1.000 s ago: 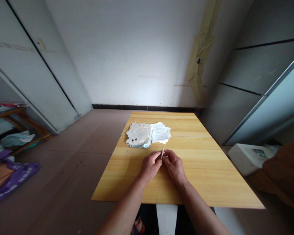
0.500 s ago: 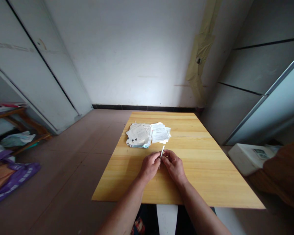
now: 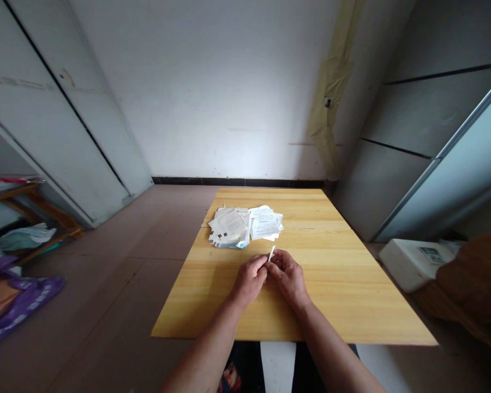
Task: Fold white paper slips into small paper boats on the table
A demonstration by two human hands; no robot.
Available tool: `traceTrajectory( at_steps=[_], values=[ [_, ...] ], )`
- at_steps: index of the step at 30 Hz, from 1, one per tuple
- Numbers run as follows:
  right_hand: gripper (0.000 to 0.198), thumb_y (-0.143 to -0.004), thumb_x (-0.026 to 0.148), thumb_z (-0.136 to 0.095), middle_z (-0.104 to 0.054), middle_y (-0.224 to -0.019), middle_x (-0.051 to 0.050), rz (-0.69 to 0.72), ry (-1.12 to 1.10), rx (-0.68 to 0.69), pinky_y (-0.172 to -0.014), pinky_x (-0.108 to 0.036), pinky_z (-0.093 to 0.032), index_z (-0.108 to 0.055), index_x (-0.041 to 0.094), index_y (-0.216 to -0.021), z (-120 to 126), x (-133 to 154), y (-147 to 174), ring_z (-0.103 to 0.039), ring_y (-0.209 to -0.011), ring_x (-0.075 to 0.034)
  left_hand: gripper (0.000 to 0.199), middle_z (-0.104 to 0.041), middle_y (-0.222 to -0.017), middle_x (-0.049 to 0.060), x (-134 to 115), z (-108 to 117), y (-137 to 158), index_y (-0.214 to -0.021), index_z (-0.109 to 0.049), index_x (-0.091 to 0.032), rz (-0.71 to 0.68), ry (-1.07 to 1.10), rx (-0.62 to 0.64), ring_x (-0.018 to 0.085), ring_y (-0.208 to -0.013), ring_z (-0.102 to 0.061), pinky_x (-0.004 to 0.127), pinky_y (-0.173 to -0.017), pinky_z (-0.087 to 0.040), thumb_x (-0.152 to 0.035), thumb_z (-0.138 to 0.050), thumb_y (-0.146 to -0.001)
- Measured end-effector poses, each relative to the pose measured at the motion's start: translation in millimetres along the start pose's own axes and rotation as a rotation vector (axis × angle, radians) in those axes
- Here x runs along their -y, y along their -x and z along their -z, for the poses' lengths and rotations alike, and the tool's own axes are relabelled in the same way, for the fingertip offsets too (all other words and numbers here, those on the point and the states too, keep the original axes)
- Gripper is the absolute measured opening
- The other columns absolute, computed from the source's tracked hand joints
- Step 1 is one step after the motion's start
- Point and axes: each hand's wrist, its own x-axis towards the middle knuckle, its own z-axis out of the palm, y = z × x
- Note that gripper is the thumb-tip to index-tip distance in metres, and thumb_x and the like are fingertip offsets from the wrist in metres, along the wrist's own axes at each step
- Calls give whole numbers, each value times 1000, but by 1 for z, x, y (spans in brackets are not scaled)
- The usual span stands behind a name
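Between my two hands, over the near half of the wooden table (image 3: 343,295), a narrow folded piece of white paper (image 3: 272,251) stands almost upright. My left hand (image 3: 250,277) is closed on its left side, fingers curled. From the right, my right hand (image 3: 287,275) pinches the same paper with thumb and fingers. The paper's lower part is hidden by my fingers. Beyond my hands lie two piles of printed papers: a wider, spread pile (image 3: 229,226) on the left and a smaller pile (image 3: 264,224) touching or close beside it.
A white box (image 3: 407,265) stands right of the table, near a brown wooden piece of furniture (image 3: 474,284). On the left are a low wooden shelf (image 3: 36,199) with cloth and a purple bag (image 3: 33,300) on the floor. A wall (image 3: 237,98) rises behind the table.
The view has shifted slightly. Both hands stay together on the folded paper, with the right thumb moved a little against it. The piles lie as before.
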Motion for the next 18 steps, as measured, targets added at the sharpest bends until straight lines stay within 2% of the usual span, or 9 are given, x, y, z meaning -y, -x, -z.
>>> traceTrajectory(
  at_steps=[9,18],
  values=[
    [27,-77,33,-61,-65,-83,-2,9,-67,35,-65,-26,-52,-59,18,-100,0,-3,-1,-61,-73,-16,42,-67,-106,3,-3,2,0,-111,-64,-20,8,-16,5,16,-99,-61,29,-91,-48,-5,-41,-80],
    [30,-76,29,-58,-65,-77,0,-4,5,3,-59,-24,-50,-59,18,-104,-3,4,1,-61,-65,-15,43,-68,-103,3,0,-2,0,-109,-64,-19,-20,-75,-25,15,-97,-62,27,-89,-49,-1,-40,-78]
  ],
)
